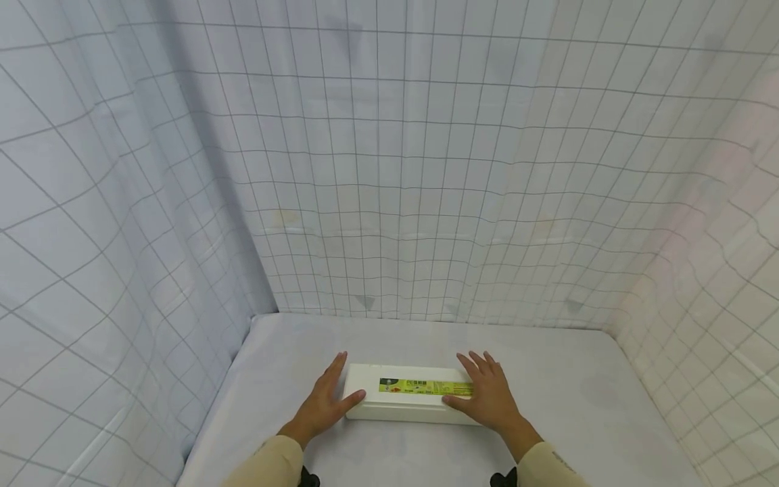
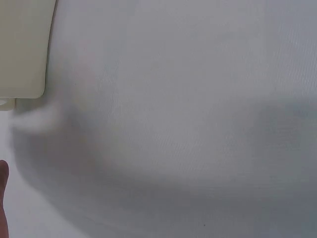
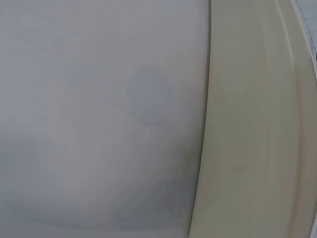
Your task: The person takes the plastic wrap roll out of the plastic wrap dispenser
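A long white cling film box (image 1: 395, 410) with a green and yellow label (image 1: 420, 386) lies crosswise on the white table cover. At its left end is my left hand (image 1: 320, 406), fingers straight and pointing away, thumb reaching over the front corner. My right hand (image 1: 490, 400) lies over the right end with its fingers spread, hiding that end, and its thumb is at the front top edge. The left wrist view catches a corner of the box (image 2: 22, 49) and a fingertip (image 2: 3, 198) at the left border. In the right wrist view the box's pale side (image 3: 242, 119) runs from top to bottom.
The table (image 1: 292, 345) is covered in smooth white cloth. White curtains with a dark grid pattern hang at the back (image 1: 402, 203), left (image 1: 91, 270) and right (image 1: 718, 304). Beige sleeves (image 1: 274, 463) cover both forearms.
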A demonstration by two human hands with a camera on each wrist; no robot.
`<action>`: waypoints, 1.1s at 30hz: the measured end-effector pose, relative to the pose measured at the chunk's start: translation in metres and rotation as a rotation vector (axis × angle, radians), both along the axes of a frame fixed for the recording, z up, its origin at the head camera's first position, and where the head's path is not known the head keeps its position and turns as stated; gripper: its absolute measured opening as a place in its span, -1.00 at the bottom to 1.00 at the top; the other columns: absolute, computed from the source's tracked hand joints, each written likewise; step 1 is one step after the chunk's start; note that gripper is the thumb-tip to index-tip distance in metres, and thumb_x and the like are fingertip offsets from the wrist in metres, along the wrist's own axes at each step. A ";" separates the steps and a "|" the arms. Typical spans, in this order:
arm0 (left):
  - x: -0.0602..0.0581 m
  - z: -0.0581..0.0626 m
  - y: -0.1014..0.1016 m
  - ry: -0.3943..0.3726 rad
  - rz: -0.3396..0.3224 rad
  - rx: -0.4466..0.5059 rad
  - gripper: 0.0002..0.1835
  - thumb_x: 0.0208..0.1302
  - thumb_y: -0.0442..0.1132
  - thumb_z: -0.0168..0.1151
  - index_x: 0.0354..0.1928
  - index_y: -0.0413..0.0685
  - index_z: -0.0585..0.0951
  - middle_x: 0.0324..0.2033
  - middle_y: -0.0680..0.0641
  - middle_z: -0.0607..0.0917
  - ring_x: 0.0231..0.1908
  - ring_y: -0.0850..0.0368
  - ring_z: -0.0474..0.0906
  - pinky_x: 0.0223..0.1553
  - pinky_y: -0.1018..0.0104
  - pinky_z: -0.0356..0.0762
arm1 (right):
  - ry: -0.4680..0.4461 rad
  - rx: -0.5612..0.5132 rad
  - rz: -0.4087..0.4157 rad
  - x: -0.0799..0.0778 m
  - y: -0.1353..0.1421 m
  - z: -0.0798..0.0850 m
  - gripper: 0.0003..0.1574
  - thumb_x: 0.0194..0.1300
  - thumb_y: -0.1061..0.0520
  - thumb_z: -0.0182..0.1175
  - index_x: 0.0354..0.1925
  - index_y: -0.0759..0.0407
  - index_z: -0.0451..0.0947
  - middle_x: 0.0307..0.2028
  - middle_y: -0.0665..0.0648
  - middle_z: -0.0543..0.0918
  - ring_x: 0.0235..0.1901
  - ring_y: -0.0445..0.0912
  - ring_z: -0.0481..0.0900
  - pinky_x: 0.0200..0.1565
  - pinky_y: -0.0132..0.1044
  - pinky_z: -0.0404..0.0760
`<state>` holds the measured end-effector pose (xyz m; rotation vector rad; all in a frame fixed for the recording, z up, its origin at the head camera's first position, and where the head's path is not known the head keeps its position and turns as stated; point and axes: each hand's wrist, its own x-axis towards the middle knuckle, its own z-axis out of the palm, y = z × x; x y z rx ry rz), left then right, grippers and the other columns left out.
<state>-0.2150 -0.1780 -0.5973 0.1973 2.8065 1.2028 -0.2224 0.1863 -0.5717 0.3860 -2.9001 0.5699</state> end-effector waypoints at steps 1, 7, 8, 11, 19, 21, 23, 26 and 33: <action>0.000 -0.001 0.001 -0.003 0.006 0.012 0.09 0.29 0.33 0.25 0.66 0.10 -0.07 0.64 -0.16 -0.02 0.60 -0.32 -0.07 0.56 -0.34 -0.06 | 0.006 0.004 0.006 0.000 -0.002 -0.001 0.21 -0.02 -0.50 0.45 0.46 0.00 0.36 0.42 0.28 0.43 0.48 0.38 0.21 0.44 0.37 0.23; 0.001 -0.007 0.004 -0.032 0.034 0.065 0.21 0.19 0.32 0.38 0.66 0.04 -0.11 0.63 -0.21 -0.01 0.59 -0.35 -0.06 0.56 -0.33 -0.04 | -0.004 -0.010 0.042 0.003 -0.014 -0.001 0.20 -0.01 -0.47 0.48 0.47 -0.02 0.36 0.44 0.25 0.41 0.49 0.35 0.21 0.46 0.37 0.19; 0.001 -0.008 0.005 -0.039 0.038 0.068 0.23 0.17 0.31 0.40 0.66 0.04 -0.11 0.63 -0.22 -0.01 0.59 -0.35 -0.06 0.56 -0.33 -0.03 | -0.009 -0.013 0.048 0.003 -0.016 0.000 0.20 -0.02 -0.46 0.48 0.47 -0.03 0.36 0.45 0.25 0.41 0.50 0.35 0.21 0.47 0.37 0.17; 0.002 -0.008 0.006 -0.058 0.051 0.073 0.27 0.13 0.30 0.45 0.65 0.02 -0.11 0.63 -0.23 -0.01 0.59 -0.36 -0.07 0.55 -0.33 -0.03 | -0.016 -0.002 0.065 0.004 -0.020 0.001 0.20 -0.01 -0.47 0.47 0.48 -0.05 0.34 0.46 0.23 0.40 0.50 0.33 0.20 0.48 0.37 0.16; 0.005 -0.009 0.014 -0.112 0.108 0.126 0.31 0.06 0.26 0.51 0.66 0.04 -0.12 0.61 -0.29 0.02 0.58 -0.39 -0.05 0.53 -0.35 0.00 | -0.026 -0.002 0.111 0.002 -0.035 0.002 0.23 -0.04 -0.49 0.47 0.48 -0.05 0.34 0.46 0.21 0.40 0.49 0.30 0.24 0.48 0.38 0.15; 0.005 -0.009 0.017 -0.124 0.127 0.155 0.33 0.04 0.26 0.53 0.66 0.06 -0.13 0.61 -0.31 0.03 0.57 -0.40 -0.05 0.53 -0.36 0.00 | -0.039 -0.010 0.120 0.002 -0.040 0.003 0.24 -0.05 -0.47 0.49 0.48 -0.05 0.34 0.46 0.21 0.39 0.49 0.29 0.25 0.49 0.37 0.13; 0.005 -0.011 0.020 -0.135 0.143 0.176 0.34 0.03 0.27 0.53 0.66 0.10 -0.15 0.61 -0.30 0.03 0.57 -0.39 -0.04 0.53 -0.36 0.00 | -0.053 -0.003 0.129 0.002 -0.044 0.003 0.25 -0.07 -0.48 0.50 0.48 -0.05 0.34 0.46 0.20 0.39 0.48 0.27 0.27 0.50 0.36 0.11; 0.005 -0.014 0.023 -0.142 0.154 0.206 0.36 0.03 0.26 0.54 0.66 0.13 -0.17 0.61 -0.28 0.06 0.57 -0.37 0.00 0.52 -0.36 0.03 | -0.067 0.023 0.140 0.002 -0.050 0.002 0.29 -0.11 -0.50 0.51 0.49 -0.08 0.33 0.46 0.18 0.40 0.47 0.22 0.31 0.52 0.35 0.08; 0.006 -0.024 0.031 -0.153 0.180 0.212 0.41 -0.05 0.31 0.56 0.66 0.11 -0.17 0.57 -0.28 0.17 0.53 -0.39 0.13 0.46 -0.38 0.18 | -0.079 0.076 0.186 0.002 -0.062 0.002 0.36 -0.18 -0.53 0.52 0.50 -0.09 0.31 0.46 0.19 0.40 0.45 0.23 0.34 0.51 0.37 0.07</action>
